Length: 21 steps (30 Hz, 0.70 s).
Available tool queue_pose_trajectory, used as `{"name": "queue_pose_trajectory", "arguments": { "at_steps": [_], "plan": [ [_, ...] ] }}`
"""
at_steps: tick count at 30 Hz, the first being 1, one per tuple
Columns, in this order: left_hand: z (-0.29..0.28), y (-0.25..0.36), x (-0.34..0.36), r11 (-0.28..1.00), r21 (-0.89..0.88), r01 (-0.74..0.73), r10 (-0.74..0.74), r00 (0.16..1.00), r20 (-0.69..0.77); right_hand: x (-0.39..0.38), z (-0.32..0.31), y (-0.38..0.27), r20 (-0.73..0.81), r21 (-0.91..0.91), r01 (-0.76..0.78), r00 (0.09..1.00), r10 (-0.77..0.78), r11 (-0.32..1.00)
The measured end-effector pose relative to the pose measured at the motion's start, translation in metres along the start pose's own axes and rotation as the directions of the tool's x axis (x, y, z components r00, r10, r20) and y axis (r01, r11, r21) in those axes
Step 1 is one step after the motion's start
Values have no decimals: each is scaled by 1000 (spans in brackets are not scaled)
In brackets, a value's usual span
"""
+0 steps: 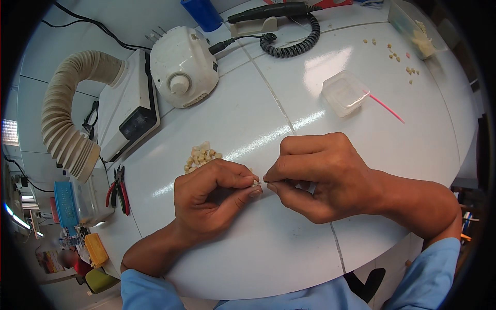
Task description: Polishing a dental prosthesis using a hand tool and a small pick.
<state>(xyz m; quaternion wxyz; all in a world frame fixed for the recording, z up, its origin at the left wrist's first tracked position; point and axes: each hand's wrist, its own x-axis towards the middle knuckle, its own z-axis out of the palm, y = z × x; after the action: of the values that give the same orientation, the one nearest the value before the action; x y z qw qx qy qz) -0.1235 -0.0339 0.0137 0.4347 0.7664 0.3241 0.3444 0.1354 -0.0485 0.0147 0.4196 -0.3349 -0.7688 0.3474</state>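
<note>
My left hand point(214, 194) is closed in a pinch, thumb against forefinger. A small pale piece seems to sit between those fingertips, mostly hidden by them. Facing it, my right hand point(320, 173) pinches a thin metal pin point(262, 182), whose left end meets the left fingertips. Both hands are held above the white tiled tabletop point(268, 258). Just beyond my left hand lies a heap of small cream-coloured, tooth-like pieces point(201, 156), partly covered by that hand.
Left stand a suction box point(129, 111) with a ribbed hose point(62, 98), a white control unit point(181, 67) and red-handled pliers point(119, 191). Far off lies a black handpiece point(268, 12) with coiled cord. Right are a clear container point(343, 93), a pink stick point(386, 107) and scattered pieces point(393, 54).
</note>
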Motion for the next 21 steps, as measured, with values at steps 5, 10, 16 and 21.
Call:
{"name": "queue_pose_trajectory", "arguments": {
  "at_steps": [5,10,16,21],
  "plan": [
    [1,2,-2,999,-4,36,-36,999,-7,-1,3,4,0,-17,34,999,-34,999],
    [2,4,-2,998,45,47,-47,999,2,-1,2,3,-4,-20,35,999,-35,999],
    [0,5,2,995,101,6,-8,1000,21,0,4,2,-21,-11,36,999,-36,999],
    [-1,6,3,990,139,-32,26,999,47,0,3,2,-8,-26,38,999,-38,999]
  ]
}}
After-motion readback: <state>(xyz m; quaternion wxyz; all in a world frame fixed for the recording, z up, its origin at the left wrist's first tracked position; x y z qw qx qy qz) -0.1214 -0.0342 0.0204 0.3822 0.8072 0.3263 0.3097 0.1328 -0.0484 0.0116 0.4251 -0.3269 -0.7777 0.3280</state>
